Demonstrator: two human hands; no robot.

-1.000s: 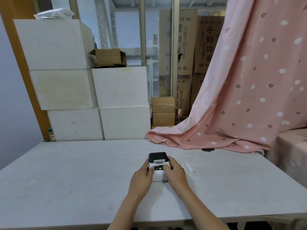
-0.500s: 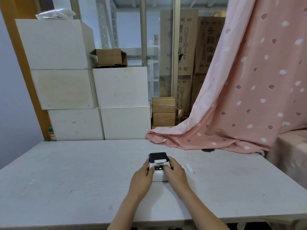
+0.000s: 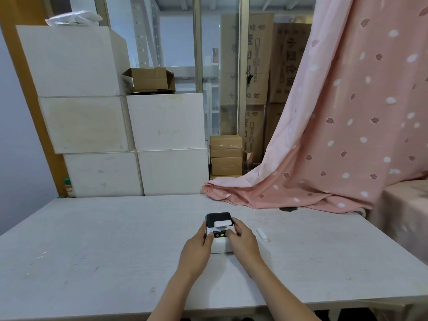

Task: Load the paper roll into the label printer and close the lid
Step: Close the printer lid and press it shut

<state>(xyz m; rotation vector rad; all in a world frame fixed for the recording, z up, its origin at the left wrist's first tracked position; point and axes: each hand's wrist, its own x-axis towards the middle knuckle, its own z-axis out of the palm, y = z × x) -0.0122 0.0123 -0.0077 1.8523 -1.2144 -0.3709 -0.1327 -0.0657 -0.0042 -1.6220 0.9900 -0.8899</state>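
Note:
A small white label printer (image 3: pixel 220 245) with a black lid (image 3: pixel 217 217) stands on the grey table (image 3: pixel 92 251), near its middle. The lid is down and a strip of white label paper (image 3: pixel 223 224) sticks out of the slot. A green light glows on the black front panel. My left hand (image 3: pixel 196 247) grips the printer's left side. My right hand (image 3: pixel 243 240) holds the right side, thumb resting by the panel. The roll inside is hidden.
A small white cylinder (image 3: pixel 262 235) lies on the table just right of my right hand. Pink patterned cloth (image 3: pixel 324 147) drapes onto the table's far right. White boxes (image 3: pixel 166 144) are stacked behind the far edge.
The white label strip sticks out a little further from the slot. Both hands stay in place on the printer.

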